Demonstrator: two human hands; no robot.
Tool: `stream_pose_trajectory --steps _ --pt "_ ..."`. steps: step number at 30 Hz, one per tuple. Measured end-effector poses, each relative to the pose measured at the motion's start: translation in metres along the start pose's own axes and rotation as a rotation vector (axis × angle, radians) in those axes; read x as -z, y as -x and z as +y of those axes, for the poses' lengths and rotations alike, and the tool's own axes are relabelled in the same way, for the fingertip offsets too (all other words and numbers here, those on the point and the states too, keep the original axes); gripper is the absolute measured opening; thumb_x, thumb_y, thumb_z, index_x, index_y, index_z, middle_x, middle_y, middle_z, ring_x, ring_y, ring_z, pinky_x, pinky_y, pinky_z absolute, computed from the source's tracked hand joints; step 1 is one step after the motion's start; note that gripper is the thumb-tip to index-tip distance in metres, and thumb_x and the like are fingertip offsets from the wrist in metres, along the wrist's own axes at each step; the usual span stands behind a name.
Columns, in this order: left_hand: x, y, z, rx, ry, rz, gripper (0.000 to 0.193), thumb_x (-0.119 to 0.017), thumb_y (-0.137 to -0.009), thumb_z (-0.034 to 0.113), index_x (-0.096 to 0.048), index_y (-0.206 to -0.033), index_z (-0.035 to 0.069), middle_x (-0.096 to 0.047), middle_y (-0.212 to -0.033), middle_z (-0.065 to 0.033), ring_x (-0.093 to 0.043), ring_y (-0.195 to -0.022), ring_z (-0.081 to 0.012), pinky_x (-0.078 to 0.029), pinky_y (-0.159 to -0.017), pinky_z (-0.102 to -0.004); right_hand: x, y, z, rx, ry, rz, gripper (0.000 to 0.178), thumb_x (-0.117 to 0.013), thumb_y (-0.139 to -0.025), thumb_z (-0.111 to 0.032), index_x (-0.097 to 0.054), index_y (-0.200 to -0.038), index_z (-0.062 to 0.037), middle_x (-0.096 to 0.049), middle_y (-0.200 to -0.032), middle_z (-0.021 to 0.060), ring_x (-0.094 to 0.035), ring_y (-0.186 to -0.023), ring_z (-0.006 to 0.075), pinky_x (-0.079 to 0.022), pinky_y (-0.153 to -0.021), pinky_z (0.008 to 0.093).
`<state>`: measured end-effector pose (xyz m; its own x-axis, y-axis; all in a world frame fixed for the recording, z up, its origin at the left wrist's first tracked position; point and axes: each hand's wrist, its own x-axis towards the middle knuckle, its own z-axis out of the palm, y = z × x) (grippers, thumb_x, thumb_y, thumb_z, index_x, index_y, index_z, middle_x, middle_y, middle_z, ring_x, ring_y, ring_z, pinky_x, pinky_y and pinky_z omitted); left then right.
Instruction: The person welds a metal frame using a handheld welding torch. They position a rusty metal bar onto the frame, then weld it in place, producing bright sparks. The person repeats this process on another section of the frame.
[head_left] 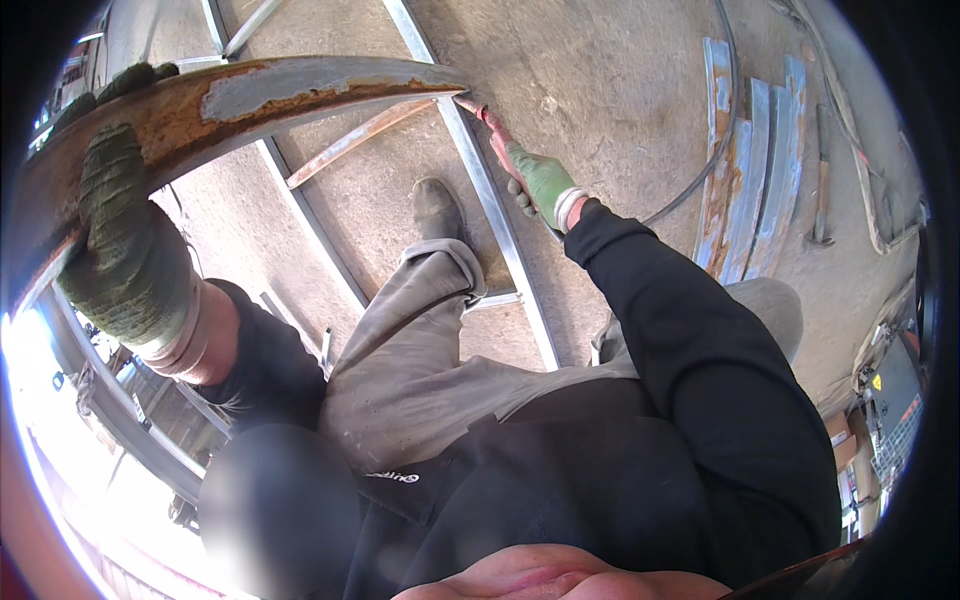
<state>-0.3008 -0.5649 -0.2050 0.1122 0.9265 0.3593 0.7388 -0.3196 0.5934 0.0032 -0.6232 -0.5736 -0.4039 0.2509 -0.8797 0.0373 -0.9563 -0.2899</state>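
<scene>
My left hand point(125, 235), in a green work glove, is wrapped around a rusty steel bar point(165, 140) with patches of bare grey metal. The bar slants across the upper left, and its far end meets a rail of a grey metal frame point(497, 225). In a green glove with a pale cuff, my right hand point(543, 183) is closed on a red welding torch point(495, 135). The torch's tip points at the joint between bar and rail; whether it touches is too small to tell. No arc or sparks show.
A thinner rusty crosspiece point(360, 142) spans the frame. My boot point(440, 210) stands between its rails. Several flat metal strips point(755, 170) and a hammer point(822, 180) lie on the concrete floor at right. A dark cable point(732, 100) curves beside them.
</scene>
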Motion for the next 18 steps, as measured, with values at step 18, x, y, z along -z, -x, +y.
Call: stream_pose_trajectory --steps 18 --pt "-0.02 -0.005 0.011 0.02 0.01 0.169 0.024 -0.066 -0.099 0.014 -0.074 -0.113 -0.003 -0.076 -0.112 -0.0187 -0.074 -0.103 -0.0293 -0.056 -0.101 -0.0402 -0.002 -0.01 0.017 0.054 -0.035 -0.047 0.047 -0.065 -0.099 -0.059 -0.062 -0.087 -0.0132 -0.056 -0.067 -0.0019 -0.047 -0.05 0.0085 -0.034 -0.043 0.0272"
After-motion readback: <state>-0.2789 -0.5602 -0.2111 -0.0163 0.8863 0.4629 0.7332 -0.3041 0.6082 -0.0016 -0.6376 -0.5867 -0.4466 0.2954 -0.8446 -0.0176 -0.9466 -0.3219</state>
